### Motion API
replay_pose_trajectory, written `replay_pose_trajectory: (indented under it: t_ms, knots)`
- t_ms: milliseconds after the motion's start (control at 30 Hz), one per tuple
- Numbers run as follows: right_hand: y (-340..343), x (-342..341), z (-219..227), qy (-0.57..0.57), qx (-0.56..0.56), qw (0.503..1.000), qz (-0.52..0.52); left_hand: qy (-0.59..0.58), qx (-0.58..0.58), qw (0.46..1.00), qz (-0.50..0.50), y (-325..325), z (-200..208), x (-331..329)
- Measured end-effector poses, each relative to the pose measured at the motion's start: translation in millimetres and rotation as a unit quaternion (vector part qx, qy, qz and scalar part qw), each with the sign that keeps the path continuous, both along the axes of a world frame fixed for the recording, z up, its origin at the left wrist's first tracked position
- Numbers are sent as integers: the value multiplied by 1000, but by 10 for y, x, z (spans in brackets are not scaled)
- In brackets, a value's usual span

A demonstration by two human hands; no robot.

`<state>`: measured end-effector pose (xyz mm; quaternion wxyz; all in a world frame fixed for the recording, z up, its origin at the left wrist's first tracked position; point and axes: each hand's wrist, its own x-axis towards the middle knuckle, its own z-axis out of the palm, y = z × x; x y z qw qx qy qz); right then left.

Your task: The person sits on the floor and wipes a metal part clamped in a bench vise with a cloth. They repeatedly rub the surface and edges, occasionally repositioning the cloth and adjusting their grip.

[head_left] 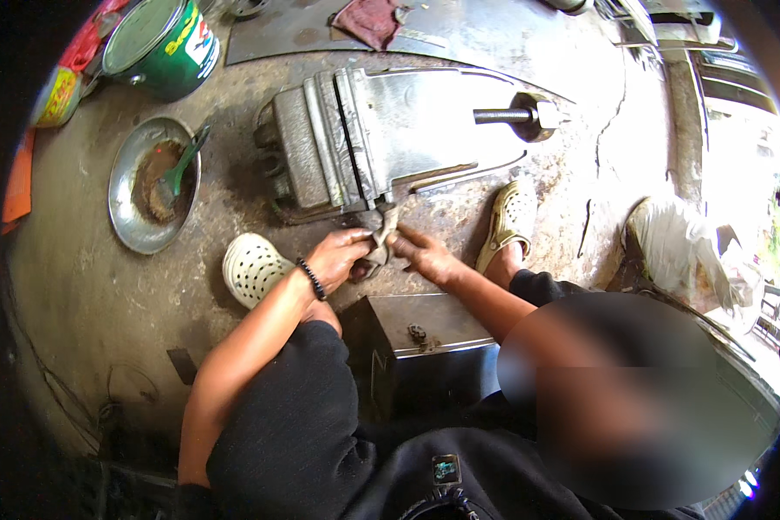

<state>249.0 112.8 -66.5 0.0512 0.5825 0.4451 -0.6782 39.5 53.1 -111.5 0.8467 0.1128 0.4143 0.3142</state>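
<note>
Between my feet and a large grey metal machine housing (425,113), both my hands meet at a twisted greyish-beige rag (383,232). My left hand (338,257), with a dark bead bracelet at its wrist, grips the rag from the left. From the right, my right hand (426,257) pinches it with the fingers. The rag's upper end touches the housing's near edge, below its flanged joint; what lies under the cloth is hidden. The housing rests on its side on the floor, with a threaded rod (503,114) and a big hex nut (543,116) at its right end.
A metal bowl (120,204) with brown residue and a green-handled brush (182,165) sits at the left. Behind it stands a green bucket (169,65). A red rag (368,22) lies on a metal sheet (286,39). A dark metal box (438,316) is between my knees; a whitish plastic bag (680,247) is at right.
</note>
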Motion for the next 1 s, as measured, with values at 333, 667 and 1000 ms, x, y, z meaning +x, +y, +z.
replay_pose_trajectory:
  t_ms: [333,667,1000]
  knots:
    - [604,87,402,87,45,958,268,107,70,990,-63,116,398,-268]
    - [1867,756,1208,-62,130,893,427,325,88,942,-13,353,922,-632]
    - [3910,908,472,245,180,943,-137,460,57,882,-81,312,1056,-1029]
